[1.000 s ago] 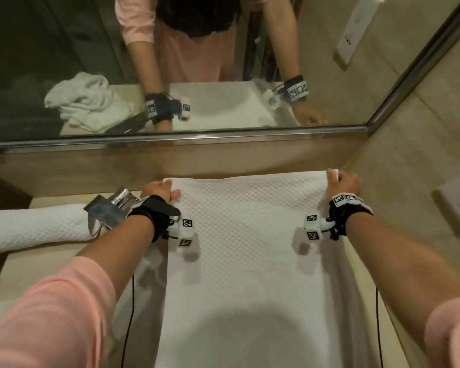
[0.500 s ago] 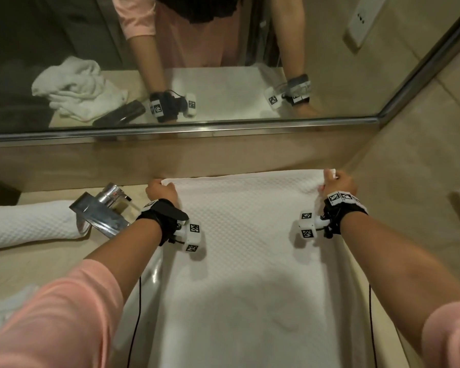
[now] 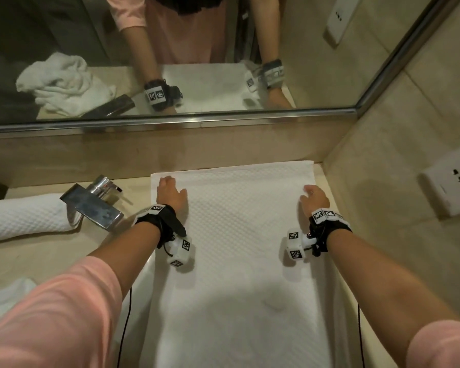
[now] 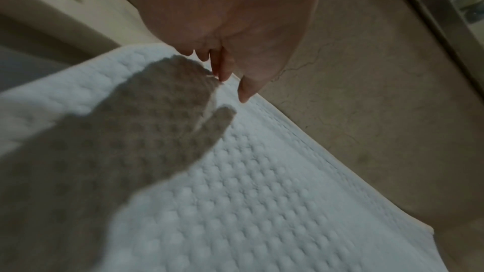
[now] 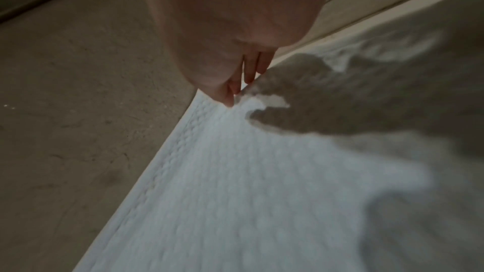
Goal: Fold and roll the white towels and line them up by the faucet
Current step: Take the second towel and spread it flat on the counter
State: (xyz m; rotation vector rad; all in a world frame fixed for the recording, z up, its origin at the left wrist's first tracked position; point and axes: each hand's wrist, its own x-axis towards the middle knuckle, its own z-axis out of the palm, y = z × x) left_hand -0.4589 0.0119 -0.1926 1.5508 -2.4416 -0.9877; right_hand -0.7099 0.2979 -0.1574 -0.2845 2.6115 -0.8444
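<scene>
A white waffle-textured towel (image 3: 237, 235) lies spread flat on the beige counter, its far edge at the back wall. My left hand (image 3: 170, 193) rests on the towel near its far left corner, fingers straight and pointing down onto the cloth (image 4: 261, 193). My right hand (image 3: 314, 199) lies near the far right corner in the same way, and in the right wrist view its fingertips (image 5: 230, 98) touch the towel (image 5: 235, 193) close to its hem. Neither hand holds anything. A rolled white towel (image 3: 24, 216) lies left of the chrome faucet (image 3: 93, 205).
A crumpled white towel (image 3: 6, 298) shows at the lower left edge. The mirror (image 3: 223, 62) runs along the back wall above a metal frame. A wall socket (image 3: 452, 187) sits on the right wall, which stands close to the towel's right edge.
Both hands have let go of the towel's far corners and drawn back a little toward me. The far edge now lies flat against the back wall.
</scene>
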